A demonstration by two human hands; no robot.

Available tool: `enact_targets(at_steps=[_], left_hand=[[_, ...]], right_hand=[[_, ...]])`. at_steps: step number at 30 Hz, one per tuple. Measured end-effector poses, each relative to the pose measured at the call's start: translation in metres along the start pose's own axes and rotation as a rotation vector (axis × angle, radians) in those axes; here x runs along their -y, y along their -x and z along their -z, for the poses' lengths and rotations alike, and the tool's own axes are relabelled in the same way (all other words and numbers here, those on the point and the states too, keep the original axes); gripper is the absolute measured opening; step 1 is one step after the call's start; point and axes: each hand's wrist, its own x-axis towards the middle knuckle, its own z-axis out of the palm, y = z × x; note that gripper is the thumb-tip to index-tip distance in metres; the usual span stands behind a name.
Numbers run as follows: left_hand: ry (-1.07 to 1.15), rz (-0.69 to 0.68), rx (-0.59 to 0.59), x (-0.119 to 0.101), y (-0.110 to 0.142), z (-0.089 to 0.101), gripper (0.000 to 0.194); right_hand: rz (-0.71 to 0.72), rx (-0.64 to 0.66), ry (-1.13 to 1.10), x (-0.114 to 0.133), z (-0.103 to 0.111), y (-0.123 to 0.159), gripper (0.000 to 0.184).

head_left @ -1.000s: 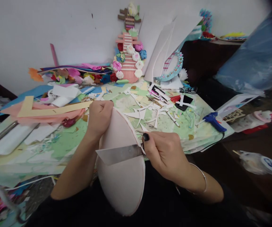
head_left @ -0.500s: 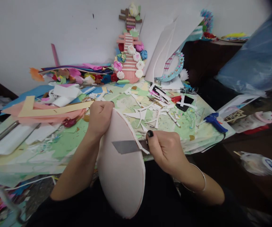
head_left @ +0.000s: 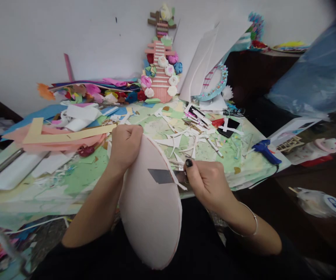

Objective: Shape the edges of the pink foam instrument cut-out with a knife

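Observation:
My left hand is closed on the narrow top end of a pale pinkish-white teardrop-shaped foam board, which hangs down in front of my black clothing. My right hand is closed round a knife, its handle mostly hidden in my fingers. The flat grey knife blade lies across the board's right edge, its angled tip over the board's face. A thin white strip peels away from that edge beside the blade. Along the lower right edge runs a faint reddish line.
White offcuts and pens litter the green-covered table. A blue glue gun lies at its right edge. Behind stands a pink lute-shaped craft with paper flowers. Pink and blue sheets and a cream L-shaped strip lie left.
My right hand has drawn the knife to the right and slightly up, so less blade covers the board. The peeled strip sticks out further. My left hand keeps its grip.

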Motion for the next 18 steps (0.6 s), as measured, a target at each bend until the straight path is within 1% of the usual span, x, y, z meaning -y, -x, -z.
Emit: enact_targets(at_steps=[3, 6, 10, 14, 18], left_hand=[[-0.045, -0.008, -0.019, -0.001, 0.0, -0.002, 0.031], [-0.087, -0.013, -0.011, -0.005, 0.0, -0.004, 0.032], [-0.056, -0.012, 0.015, -0.007, 0.0, -0.005, 0.031], [0.009, 0.005, 0.056, -0.003, 0.0, -0.003, 0.029], [0.026, 0.017, 0.067, -0.002, 0.001, -0.003, 0.029]], right_hand=[[0.009, 0.009, -0.013, 0.003, 0.001, -0.002, 0.042], [0.045, 0.002, -0.032, 0.01, 0.002, -0.006, 0.041], [0.058, -0.007, -0.045, 0.017, 0.002, -0.009, 0.041], [0.046, 0.0, -0.063, 0.014, 0.0, -0.007, 0.041], [0.031, -0.001, -0.07, 0.009, -0.003, -0.005, 0.042]])
